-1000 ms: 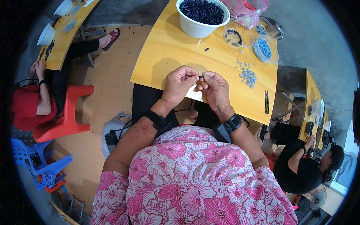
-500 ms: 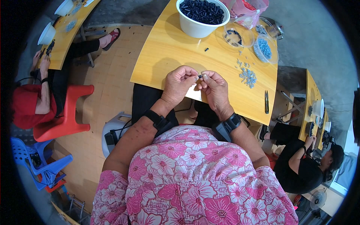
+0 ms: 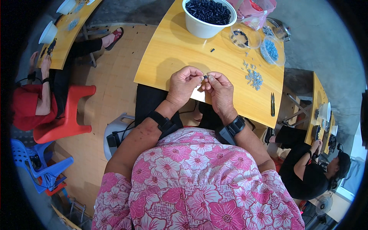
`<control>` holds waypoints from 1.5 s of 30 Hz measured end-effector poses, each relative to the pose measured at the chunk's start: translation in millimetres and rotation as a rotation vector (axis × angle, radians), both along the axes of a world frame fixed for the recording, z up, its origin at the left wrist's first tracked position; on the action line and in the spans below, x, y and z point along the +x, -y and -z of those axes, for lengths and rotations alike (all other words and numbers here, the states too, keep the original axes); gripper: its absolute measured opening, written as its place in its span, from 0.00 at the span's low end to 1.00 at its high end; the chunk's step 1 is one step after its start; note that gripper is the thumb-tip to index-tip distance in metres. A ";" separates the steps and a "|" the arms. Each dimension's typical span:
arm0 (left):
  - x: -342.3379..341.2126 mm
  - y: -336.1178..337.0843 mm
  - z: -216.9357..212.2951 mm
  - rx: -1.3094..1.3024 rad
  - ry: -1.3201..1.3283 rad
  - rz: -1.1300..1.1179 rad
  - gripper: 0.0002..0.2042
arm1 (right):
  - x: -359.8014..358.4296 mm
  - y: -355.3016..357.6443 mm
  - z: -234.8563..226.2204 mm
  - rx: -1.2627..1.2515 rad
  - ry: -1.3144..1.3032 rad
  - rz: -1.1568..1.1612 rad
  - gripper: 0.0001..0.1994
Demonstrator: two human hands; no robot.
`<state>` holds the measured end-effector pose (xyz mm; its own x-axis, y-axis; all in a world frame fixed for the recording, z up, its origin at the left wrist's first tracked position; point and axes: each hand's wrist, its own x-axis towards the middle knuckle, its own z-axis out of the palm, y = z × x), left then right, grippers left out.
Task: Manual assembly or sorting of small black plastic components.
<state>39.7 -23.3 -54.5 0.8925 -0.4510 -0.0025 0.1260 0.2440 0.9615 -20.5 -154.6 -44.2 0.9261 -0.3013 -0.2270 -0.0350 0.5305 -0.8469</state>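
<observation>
Both my hands meet over the near edge of a yellow wooden table (image 3: 161, 69). A small dark cylindrical piece (image 3: 205, 76) shows between my fingertips. My left hand (image 3: 184, 84) pinches one end of it with thumb and forefinger. At the other end my right hand (image 3: 218, 87) closes on it with its thumb and fingers. Much of the piece is hidden by the fingers. Another dark piece (image 3: 212, 50) lies alone on the table beyond my hands. To the right is a loose pile of small clear-grey pieces (image 3: 254, 79).
At the back stand a white tub (image 3: 203, 30) of dark pieces, a clear dish (image 3: 234, 41) with a few dark ones and a clear bowl (image 3: 270, 57) of bluish bits. Small black snips (image 3: 272, 104) lie near the right edge. Other people sit at tables left and right.
My hands stay almost in place, still pinching the small dark piece. At the left table, the other person's hands have shifted slightly.
</observation>
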 end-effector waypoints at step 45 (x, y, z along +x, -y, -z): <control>12.0 -5.9 -8.1 -0.112 -0.167 0.065 0.11 | 14.5 21.4 -16.4 -1.551 0.376 -0.266 0.19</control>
